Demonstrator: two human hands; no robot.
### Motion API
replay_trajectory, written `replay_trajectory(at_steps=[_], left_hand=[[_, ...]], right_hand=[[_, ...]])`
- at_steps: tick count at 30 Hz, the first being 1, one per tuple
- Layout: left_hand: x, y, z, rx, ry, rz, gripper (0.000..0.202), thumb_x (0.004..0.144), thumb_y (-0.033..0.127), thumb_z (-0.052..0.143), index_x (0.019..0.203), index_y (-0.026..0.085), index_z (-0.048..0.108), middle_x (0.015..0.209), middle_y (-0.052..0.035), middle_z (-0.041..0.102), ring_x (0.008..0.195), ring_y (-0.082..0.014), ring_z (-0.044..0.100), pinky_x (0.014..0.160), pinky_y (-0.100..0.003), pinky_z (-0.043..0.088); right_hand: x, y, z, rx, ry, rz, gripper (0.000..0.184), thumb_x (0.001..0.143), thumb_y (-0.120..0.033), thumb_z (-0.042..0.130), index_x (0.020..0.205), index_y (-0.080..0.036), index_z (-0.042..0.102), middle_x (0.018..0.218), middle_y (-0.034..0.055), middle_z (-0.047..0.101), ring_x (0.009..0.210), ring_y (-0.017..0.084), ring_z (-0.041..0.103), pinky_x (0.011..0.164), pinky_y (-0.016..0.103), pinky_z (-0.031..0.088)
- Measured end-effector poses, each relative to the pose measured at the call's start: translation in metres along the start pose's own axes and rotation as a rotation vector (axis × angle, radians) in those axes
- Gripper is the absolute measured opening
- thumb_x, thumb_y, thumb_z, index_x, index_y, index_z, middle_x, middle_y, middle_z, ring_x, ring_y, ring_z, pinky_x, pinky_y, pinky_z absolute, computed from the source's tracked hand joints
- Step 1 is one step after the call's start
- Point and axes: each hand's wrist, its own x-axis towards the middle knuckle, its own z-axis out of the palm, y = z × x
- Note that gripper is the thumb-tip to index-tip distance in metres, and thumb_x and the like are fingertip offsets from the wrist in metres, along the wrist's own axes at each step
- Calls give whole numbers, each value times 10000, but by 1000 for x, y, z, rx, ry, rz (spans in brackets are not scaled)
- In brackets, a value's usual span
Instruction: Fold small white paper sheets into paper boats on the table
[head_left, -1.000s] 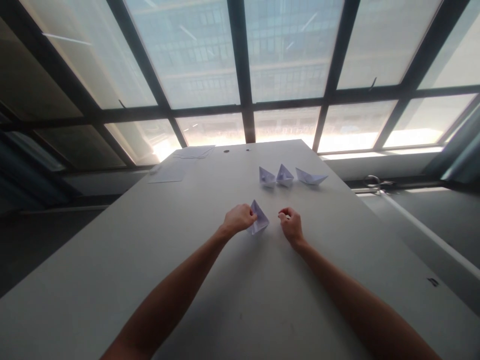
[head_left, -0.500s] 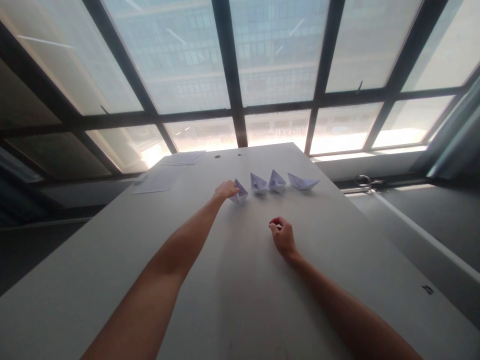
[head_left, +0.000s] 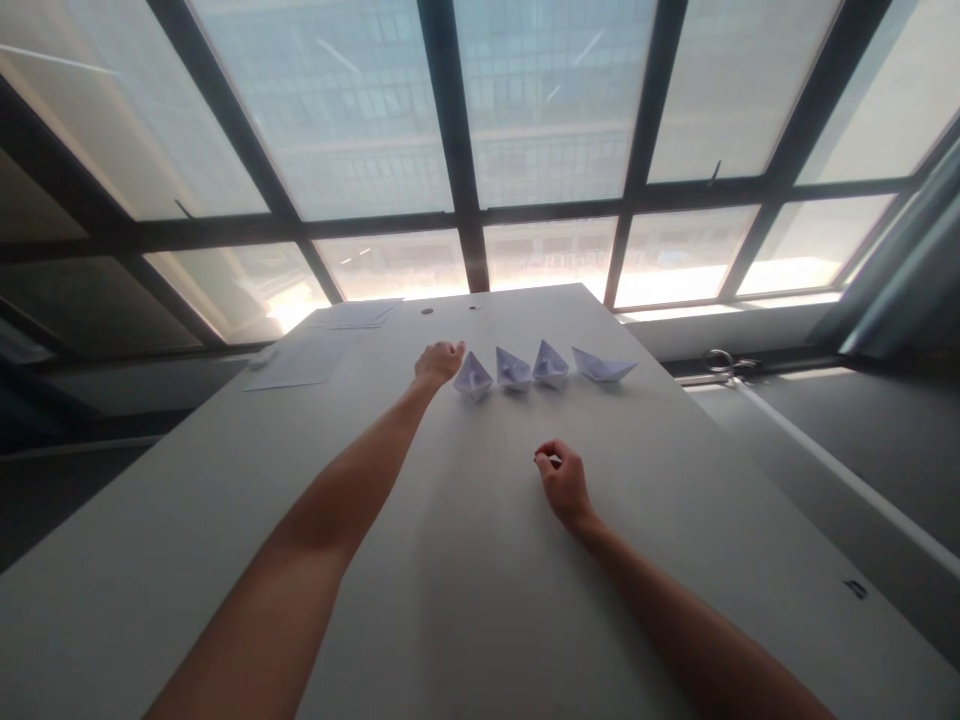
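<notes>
Paper boat [head_left: 474, 382] joined row [head_left: 513, 374] on table [head_left: 472, 580], windows [head_left: 555, 110] beyond; left grip [head_left: 439, 362] released, right [head_left: 564, 484] curled.

Dark-framed windows [head_left: 555, 110] (brightest along the bottom) beyond a white table [head_left: 465, 600], blue-grey curtain [head_left: 900, 265] at right.

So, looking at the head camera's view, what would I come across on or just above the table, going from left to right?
Paper sheets → the person's left hand → first paper boat → second paper boat → third paper boat → fourth paper boat → black mark.
</notes>
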Motion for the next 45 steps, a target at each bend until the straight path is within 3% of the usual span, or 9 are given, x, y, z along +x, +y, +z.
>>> replay_trajectory(at_steps=[4, 6, 8, 12, 15, 17, 23, 28, 45], left_hand=[[-46, -15, -6, -188, 335, 100, 394, 995, 402, 310, 1079, 191, 632, 1027, -111, 699, 957, -251, 658, 851, -360, 498], [-77, -23, 0, -294, 404, 192, 334, 983, 350, 354, 1117, 178, 608, 1086, -108, 679, 920, -215, 661, 870, -340, 502], [-112, -30, 11, -351, 427, 275, 341, 979, 329, 375, 1192, 155, 577, 1165, -123, 655, 1020, -216, 640, 945, -350, 487], [-183, -34, 43, -299, 275, 333, 447, 985, 353, 387, 1361, 131, 482, 1355, -153, 564, 1284, -248, 512, 1084, -408, 403], [-223, -28, 64, -210, 107, 342, 547, 998, 411, 352, 1448, 105, 398, 1488, -173, 447, 1413, -267, 370, 1158, -453, 298], [-240, -23, 73, -157, 26, 363, 593, 996, 446, 343, 1498, 131, 332, 1553, -147, 364, 1468, -271, 265, 1183, -493, 230], [-253, -18, 80, -30, -78, 414, 650, 980, 464, 351, 1541, 149, 260, 1600, -105, 275, 1497, -270, 176, 1202, -532, 139], [-251, -20, 81, 23, -109, 468, 597, 980, 467, 351, 1522, 217, 330, 1606, -75, 269, 1490, -290, 194, 1195, -546, 137], [-251, -20, 81, 14, -107, 450, 570, 978, 441, 372, 1509, 232, 366, 1599, -63, 289, 1483, -287, 216, 1196, -533, 146]], right_hand=[[2, 3, -1, -8, 26, -18, 196, 781, -348, 543, 829, -172, 616, 779, 42, 649, 617, 163, 558, 611, 284, 448], [4, 5, -2, -26, 48, -34, 223, 787, -337, 528, 896, -165, 618, 820, 59, 663, 629, 171, 567, 623, 300, 464], [6, 7, -4, -64, 76, -86, 251, 795, -313, 503, 956, -156, 615, 879, 82, 669, 680, 187, 588, 649, 318, 486], [8, 7, -9, -235, 133, -283, 332, 839, -283, 453, 1098, -144, 607, 1083, 139, 645, 909, 239, 611, 793, 388, 521], [3, 3, -12, -456, 104, -434, 411, 879, -284, 450, 1248, -150, 572, 1243, 150, 598, 1165, 271, 536, 1019, 456, 428], [-4, 0, -11, -588, 52, -471, 458, 907, -296, 438, 1336, -161, 527, 1357, 146, 543, 1269, 272, 473, 1085, 464, 368], [-23, -4, -6, -922, -199, -408, 578, 950, -364, 414, 1502, -198, 372, 1602, 111, 269, 1482, 269, 184, 1177, 496, 179], [-26, -1, -5, -1047, -436, -267, 594, 966, -424, 392, 1505, -174, 383, 1608, 142, 236, 1493, 297, 148, 1183, 514, 81], [-26, -6, -5, -1016, -429, -249, 579, 960, -393, 402, 1493, -167, 402, 1597, 134, 274, 1485, 280, 181, 1188, 480, 73]])
